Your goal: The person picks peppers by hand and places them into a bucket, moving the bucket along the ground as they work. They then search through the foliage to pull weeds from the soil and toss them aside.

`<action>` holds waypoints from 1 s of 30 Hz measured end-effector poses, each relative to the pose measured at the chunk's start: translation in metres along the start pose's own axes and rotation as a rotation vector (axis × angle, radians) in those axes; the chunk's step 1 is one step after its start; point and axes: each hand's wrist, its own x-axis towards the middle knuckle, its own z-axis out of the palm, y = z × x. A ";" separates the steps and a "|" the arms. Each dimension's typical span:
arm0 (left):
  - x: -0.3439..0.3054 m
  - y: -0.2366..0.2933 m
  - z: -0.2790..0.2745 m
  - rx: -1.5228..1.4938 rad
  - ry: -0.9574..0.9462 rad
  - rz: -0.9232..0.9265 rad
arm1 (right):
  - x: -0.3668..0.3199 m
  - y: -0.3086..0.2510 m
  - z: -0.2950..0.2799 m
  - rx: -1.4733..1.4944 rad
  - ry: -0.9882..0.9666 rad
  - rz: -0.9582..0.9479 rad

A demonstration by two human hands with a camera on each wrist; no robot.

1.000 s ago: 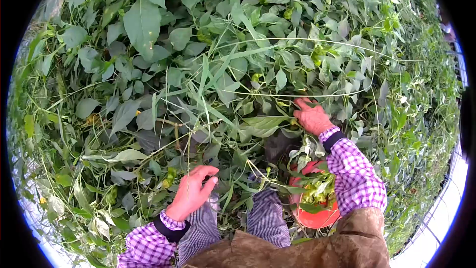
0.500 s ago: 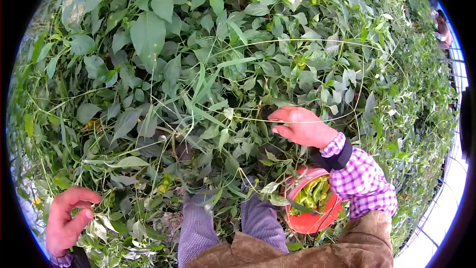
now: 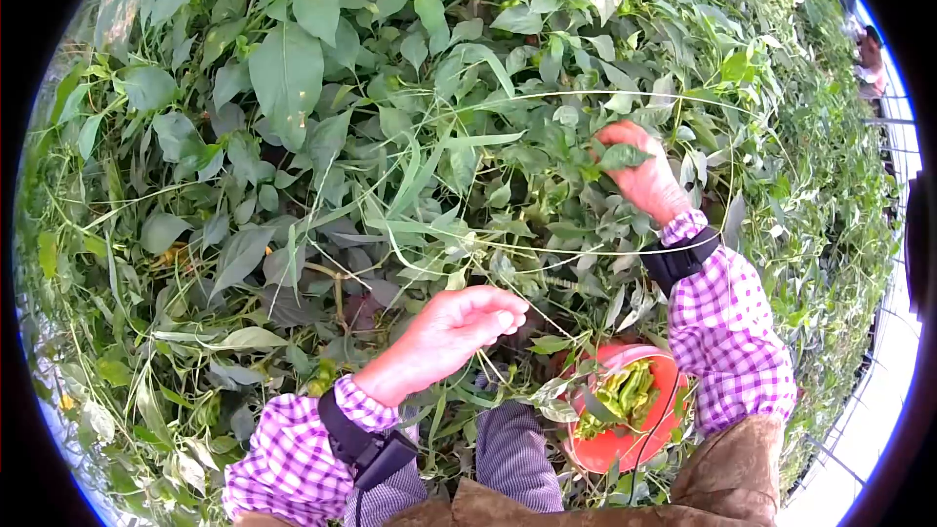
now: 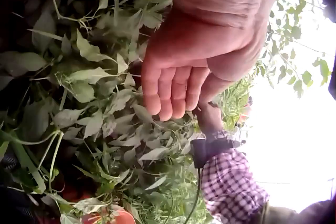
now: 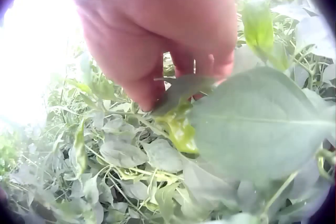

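Among the leafy pepper plants, my right hand (image 3: 639,171) reaches in at centre right, a leaf lying over its fingers. In the right wrist view its thumb and fingers close round the top of a shiny yellow-green pepper (image 5: 181,132). A dark leaf hides part of the fingertips, and a big leaf (image 5: 257,124) covers the pepper's right side. My left hand (image 3: 454,332) hovers over the foliage in front of my knees. Nothing is in it; the left wrist view shows its bare palm and loosely bent fingers (image 4: 165,95).
A red bucket (image 3: 673,410) with several yellow-green peppers (image 3: 625,395) stands by my right knee, leaves overhanging its rim. Long grass stems (image 3: 586,251) arch across the plants. Another person (image 3: 871,63) shows at the far right edge.
My right hand first came back toward the bucket, then moved up and right into the plants. The left hand swung out left, then back to the centre. More peppers in the bucket have come into view.
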 end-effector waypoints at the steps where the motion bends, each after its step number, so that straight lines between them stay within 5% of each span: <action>1: 0.010 -0.011 0.010 -0.067 0.031 0.019 | -0.012 -0.027 -0.007 -0.051 -0.016 -0.021; 4: 0.028 -0.020 0.031 -0.203 0.127 0.053 | -0.058 -0.097 -0.013 0.042 0.037 -0.030; 8: 0.043 -0.028 0.046 -0.075 0.162 0.215 | -0.118 -0.165 -0.011 0.056 -0.285 -0.138; 12: 0.024 -0.022 0.019 0.231 0.256 0.289 | -0.104 -0.138 -0.037 -0.218 -0.108 -0.069; 14: 0.009 -0.028 -0.011 0.229 0.321 0.241 | -0.102 -0.104 -0.031 -0.759 -0.589 0.089; 16: -0.006 -0.024 -0.030 0.345 0.428 0.176 | -0.078 -0.114 -0.016 -0.764 -0.801 0.027; 18: -0.020 -0.019 -0.040 0.380 0.449 0.159 | -0.040 -0.123 0.027 -0.302 -0.438 -0.167; 20: -0.030 -0.015 -0.048 0.785 0.469 0.211 | 0.008 -0.126 0.073 -0.585 -0.275 -0.255; 22: -0.043 -0.008 -0.056 0.922 0.514 0.264 | 0.049 -0.129 0.110 -0.512 0.029 -0.289; 24: -0.066 0.010 -0.068 1.208 0.808 0.341 | 0.080 -0.115 0.134 -0.680 0.331 -0.166; 29: -0.129 0.007 -0.124 0.945 1.020 0.308 | 0.085 -0.066 0.124 -0.745 -0.097 0.030; 30: -0.137 0.006 -0.126 0.852 1.036 0.302 | 0.075 -0.029 0.134 -0.426 0.289 -0.182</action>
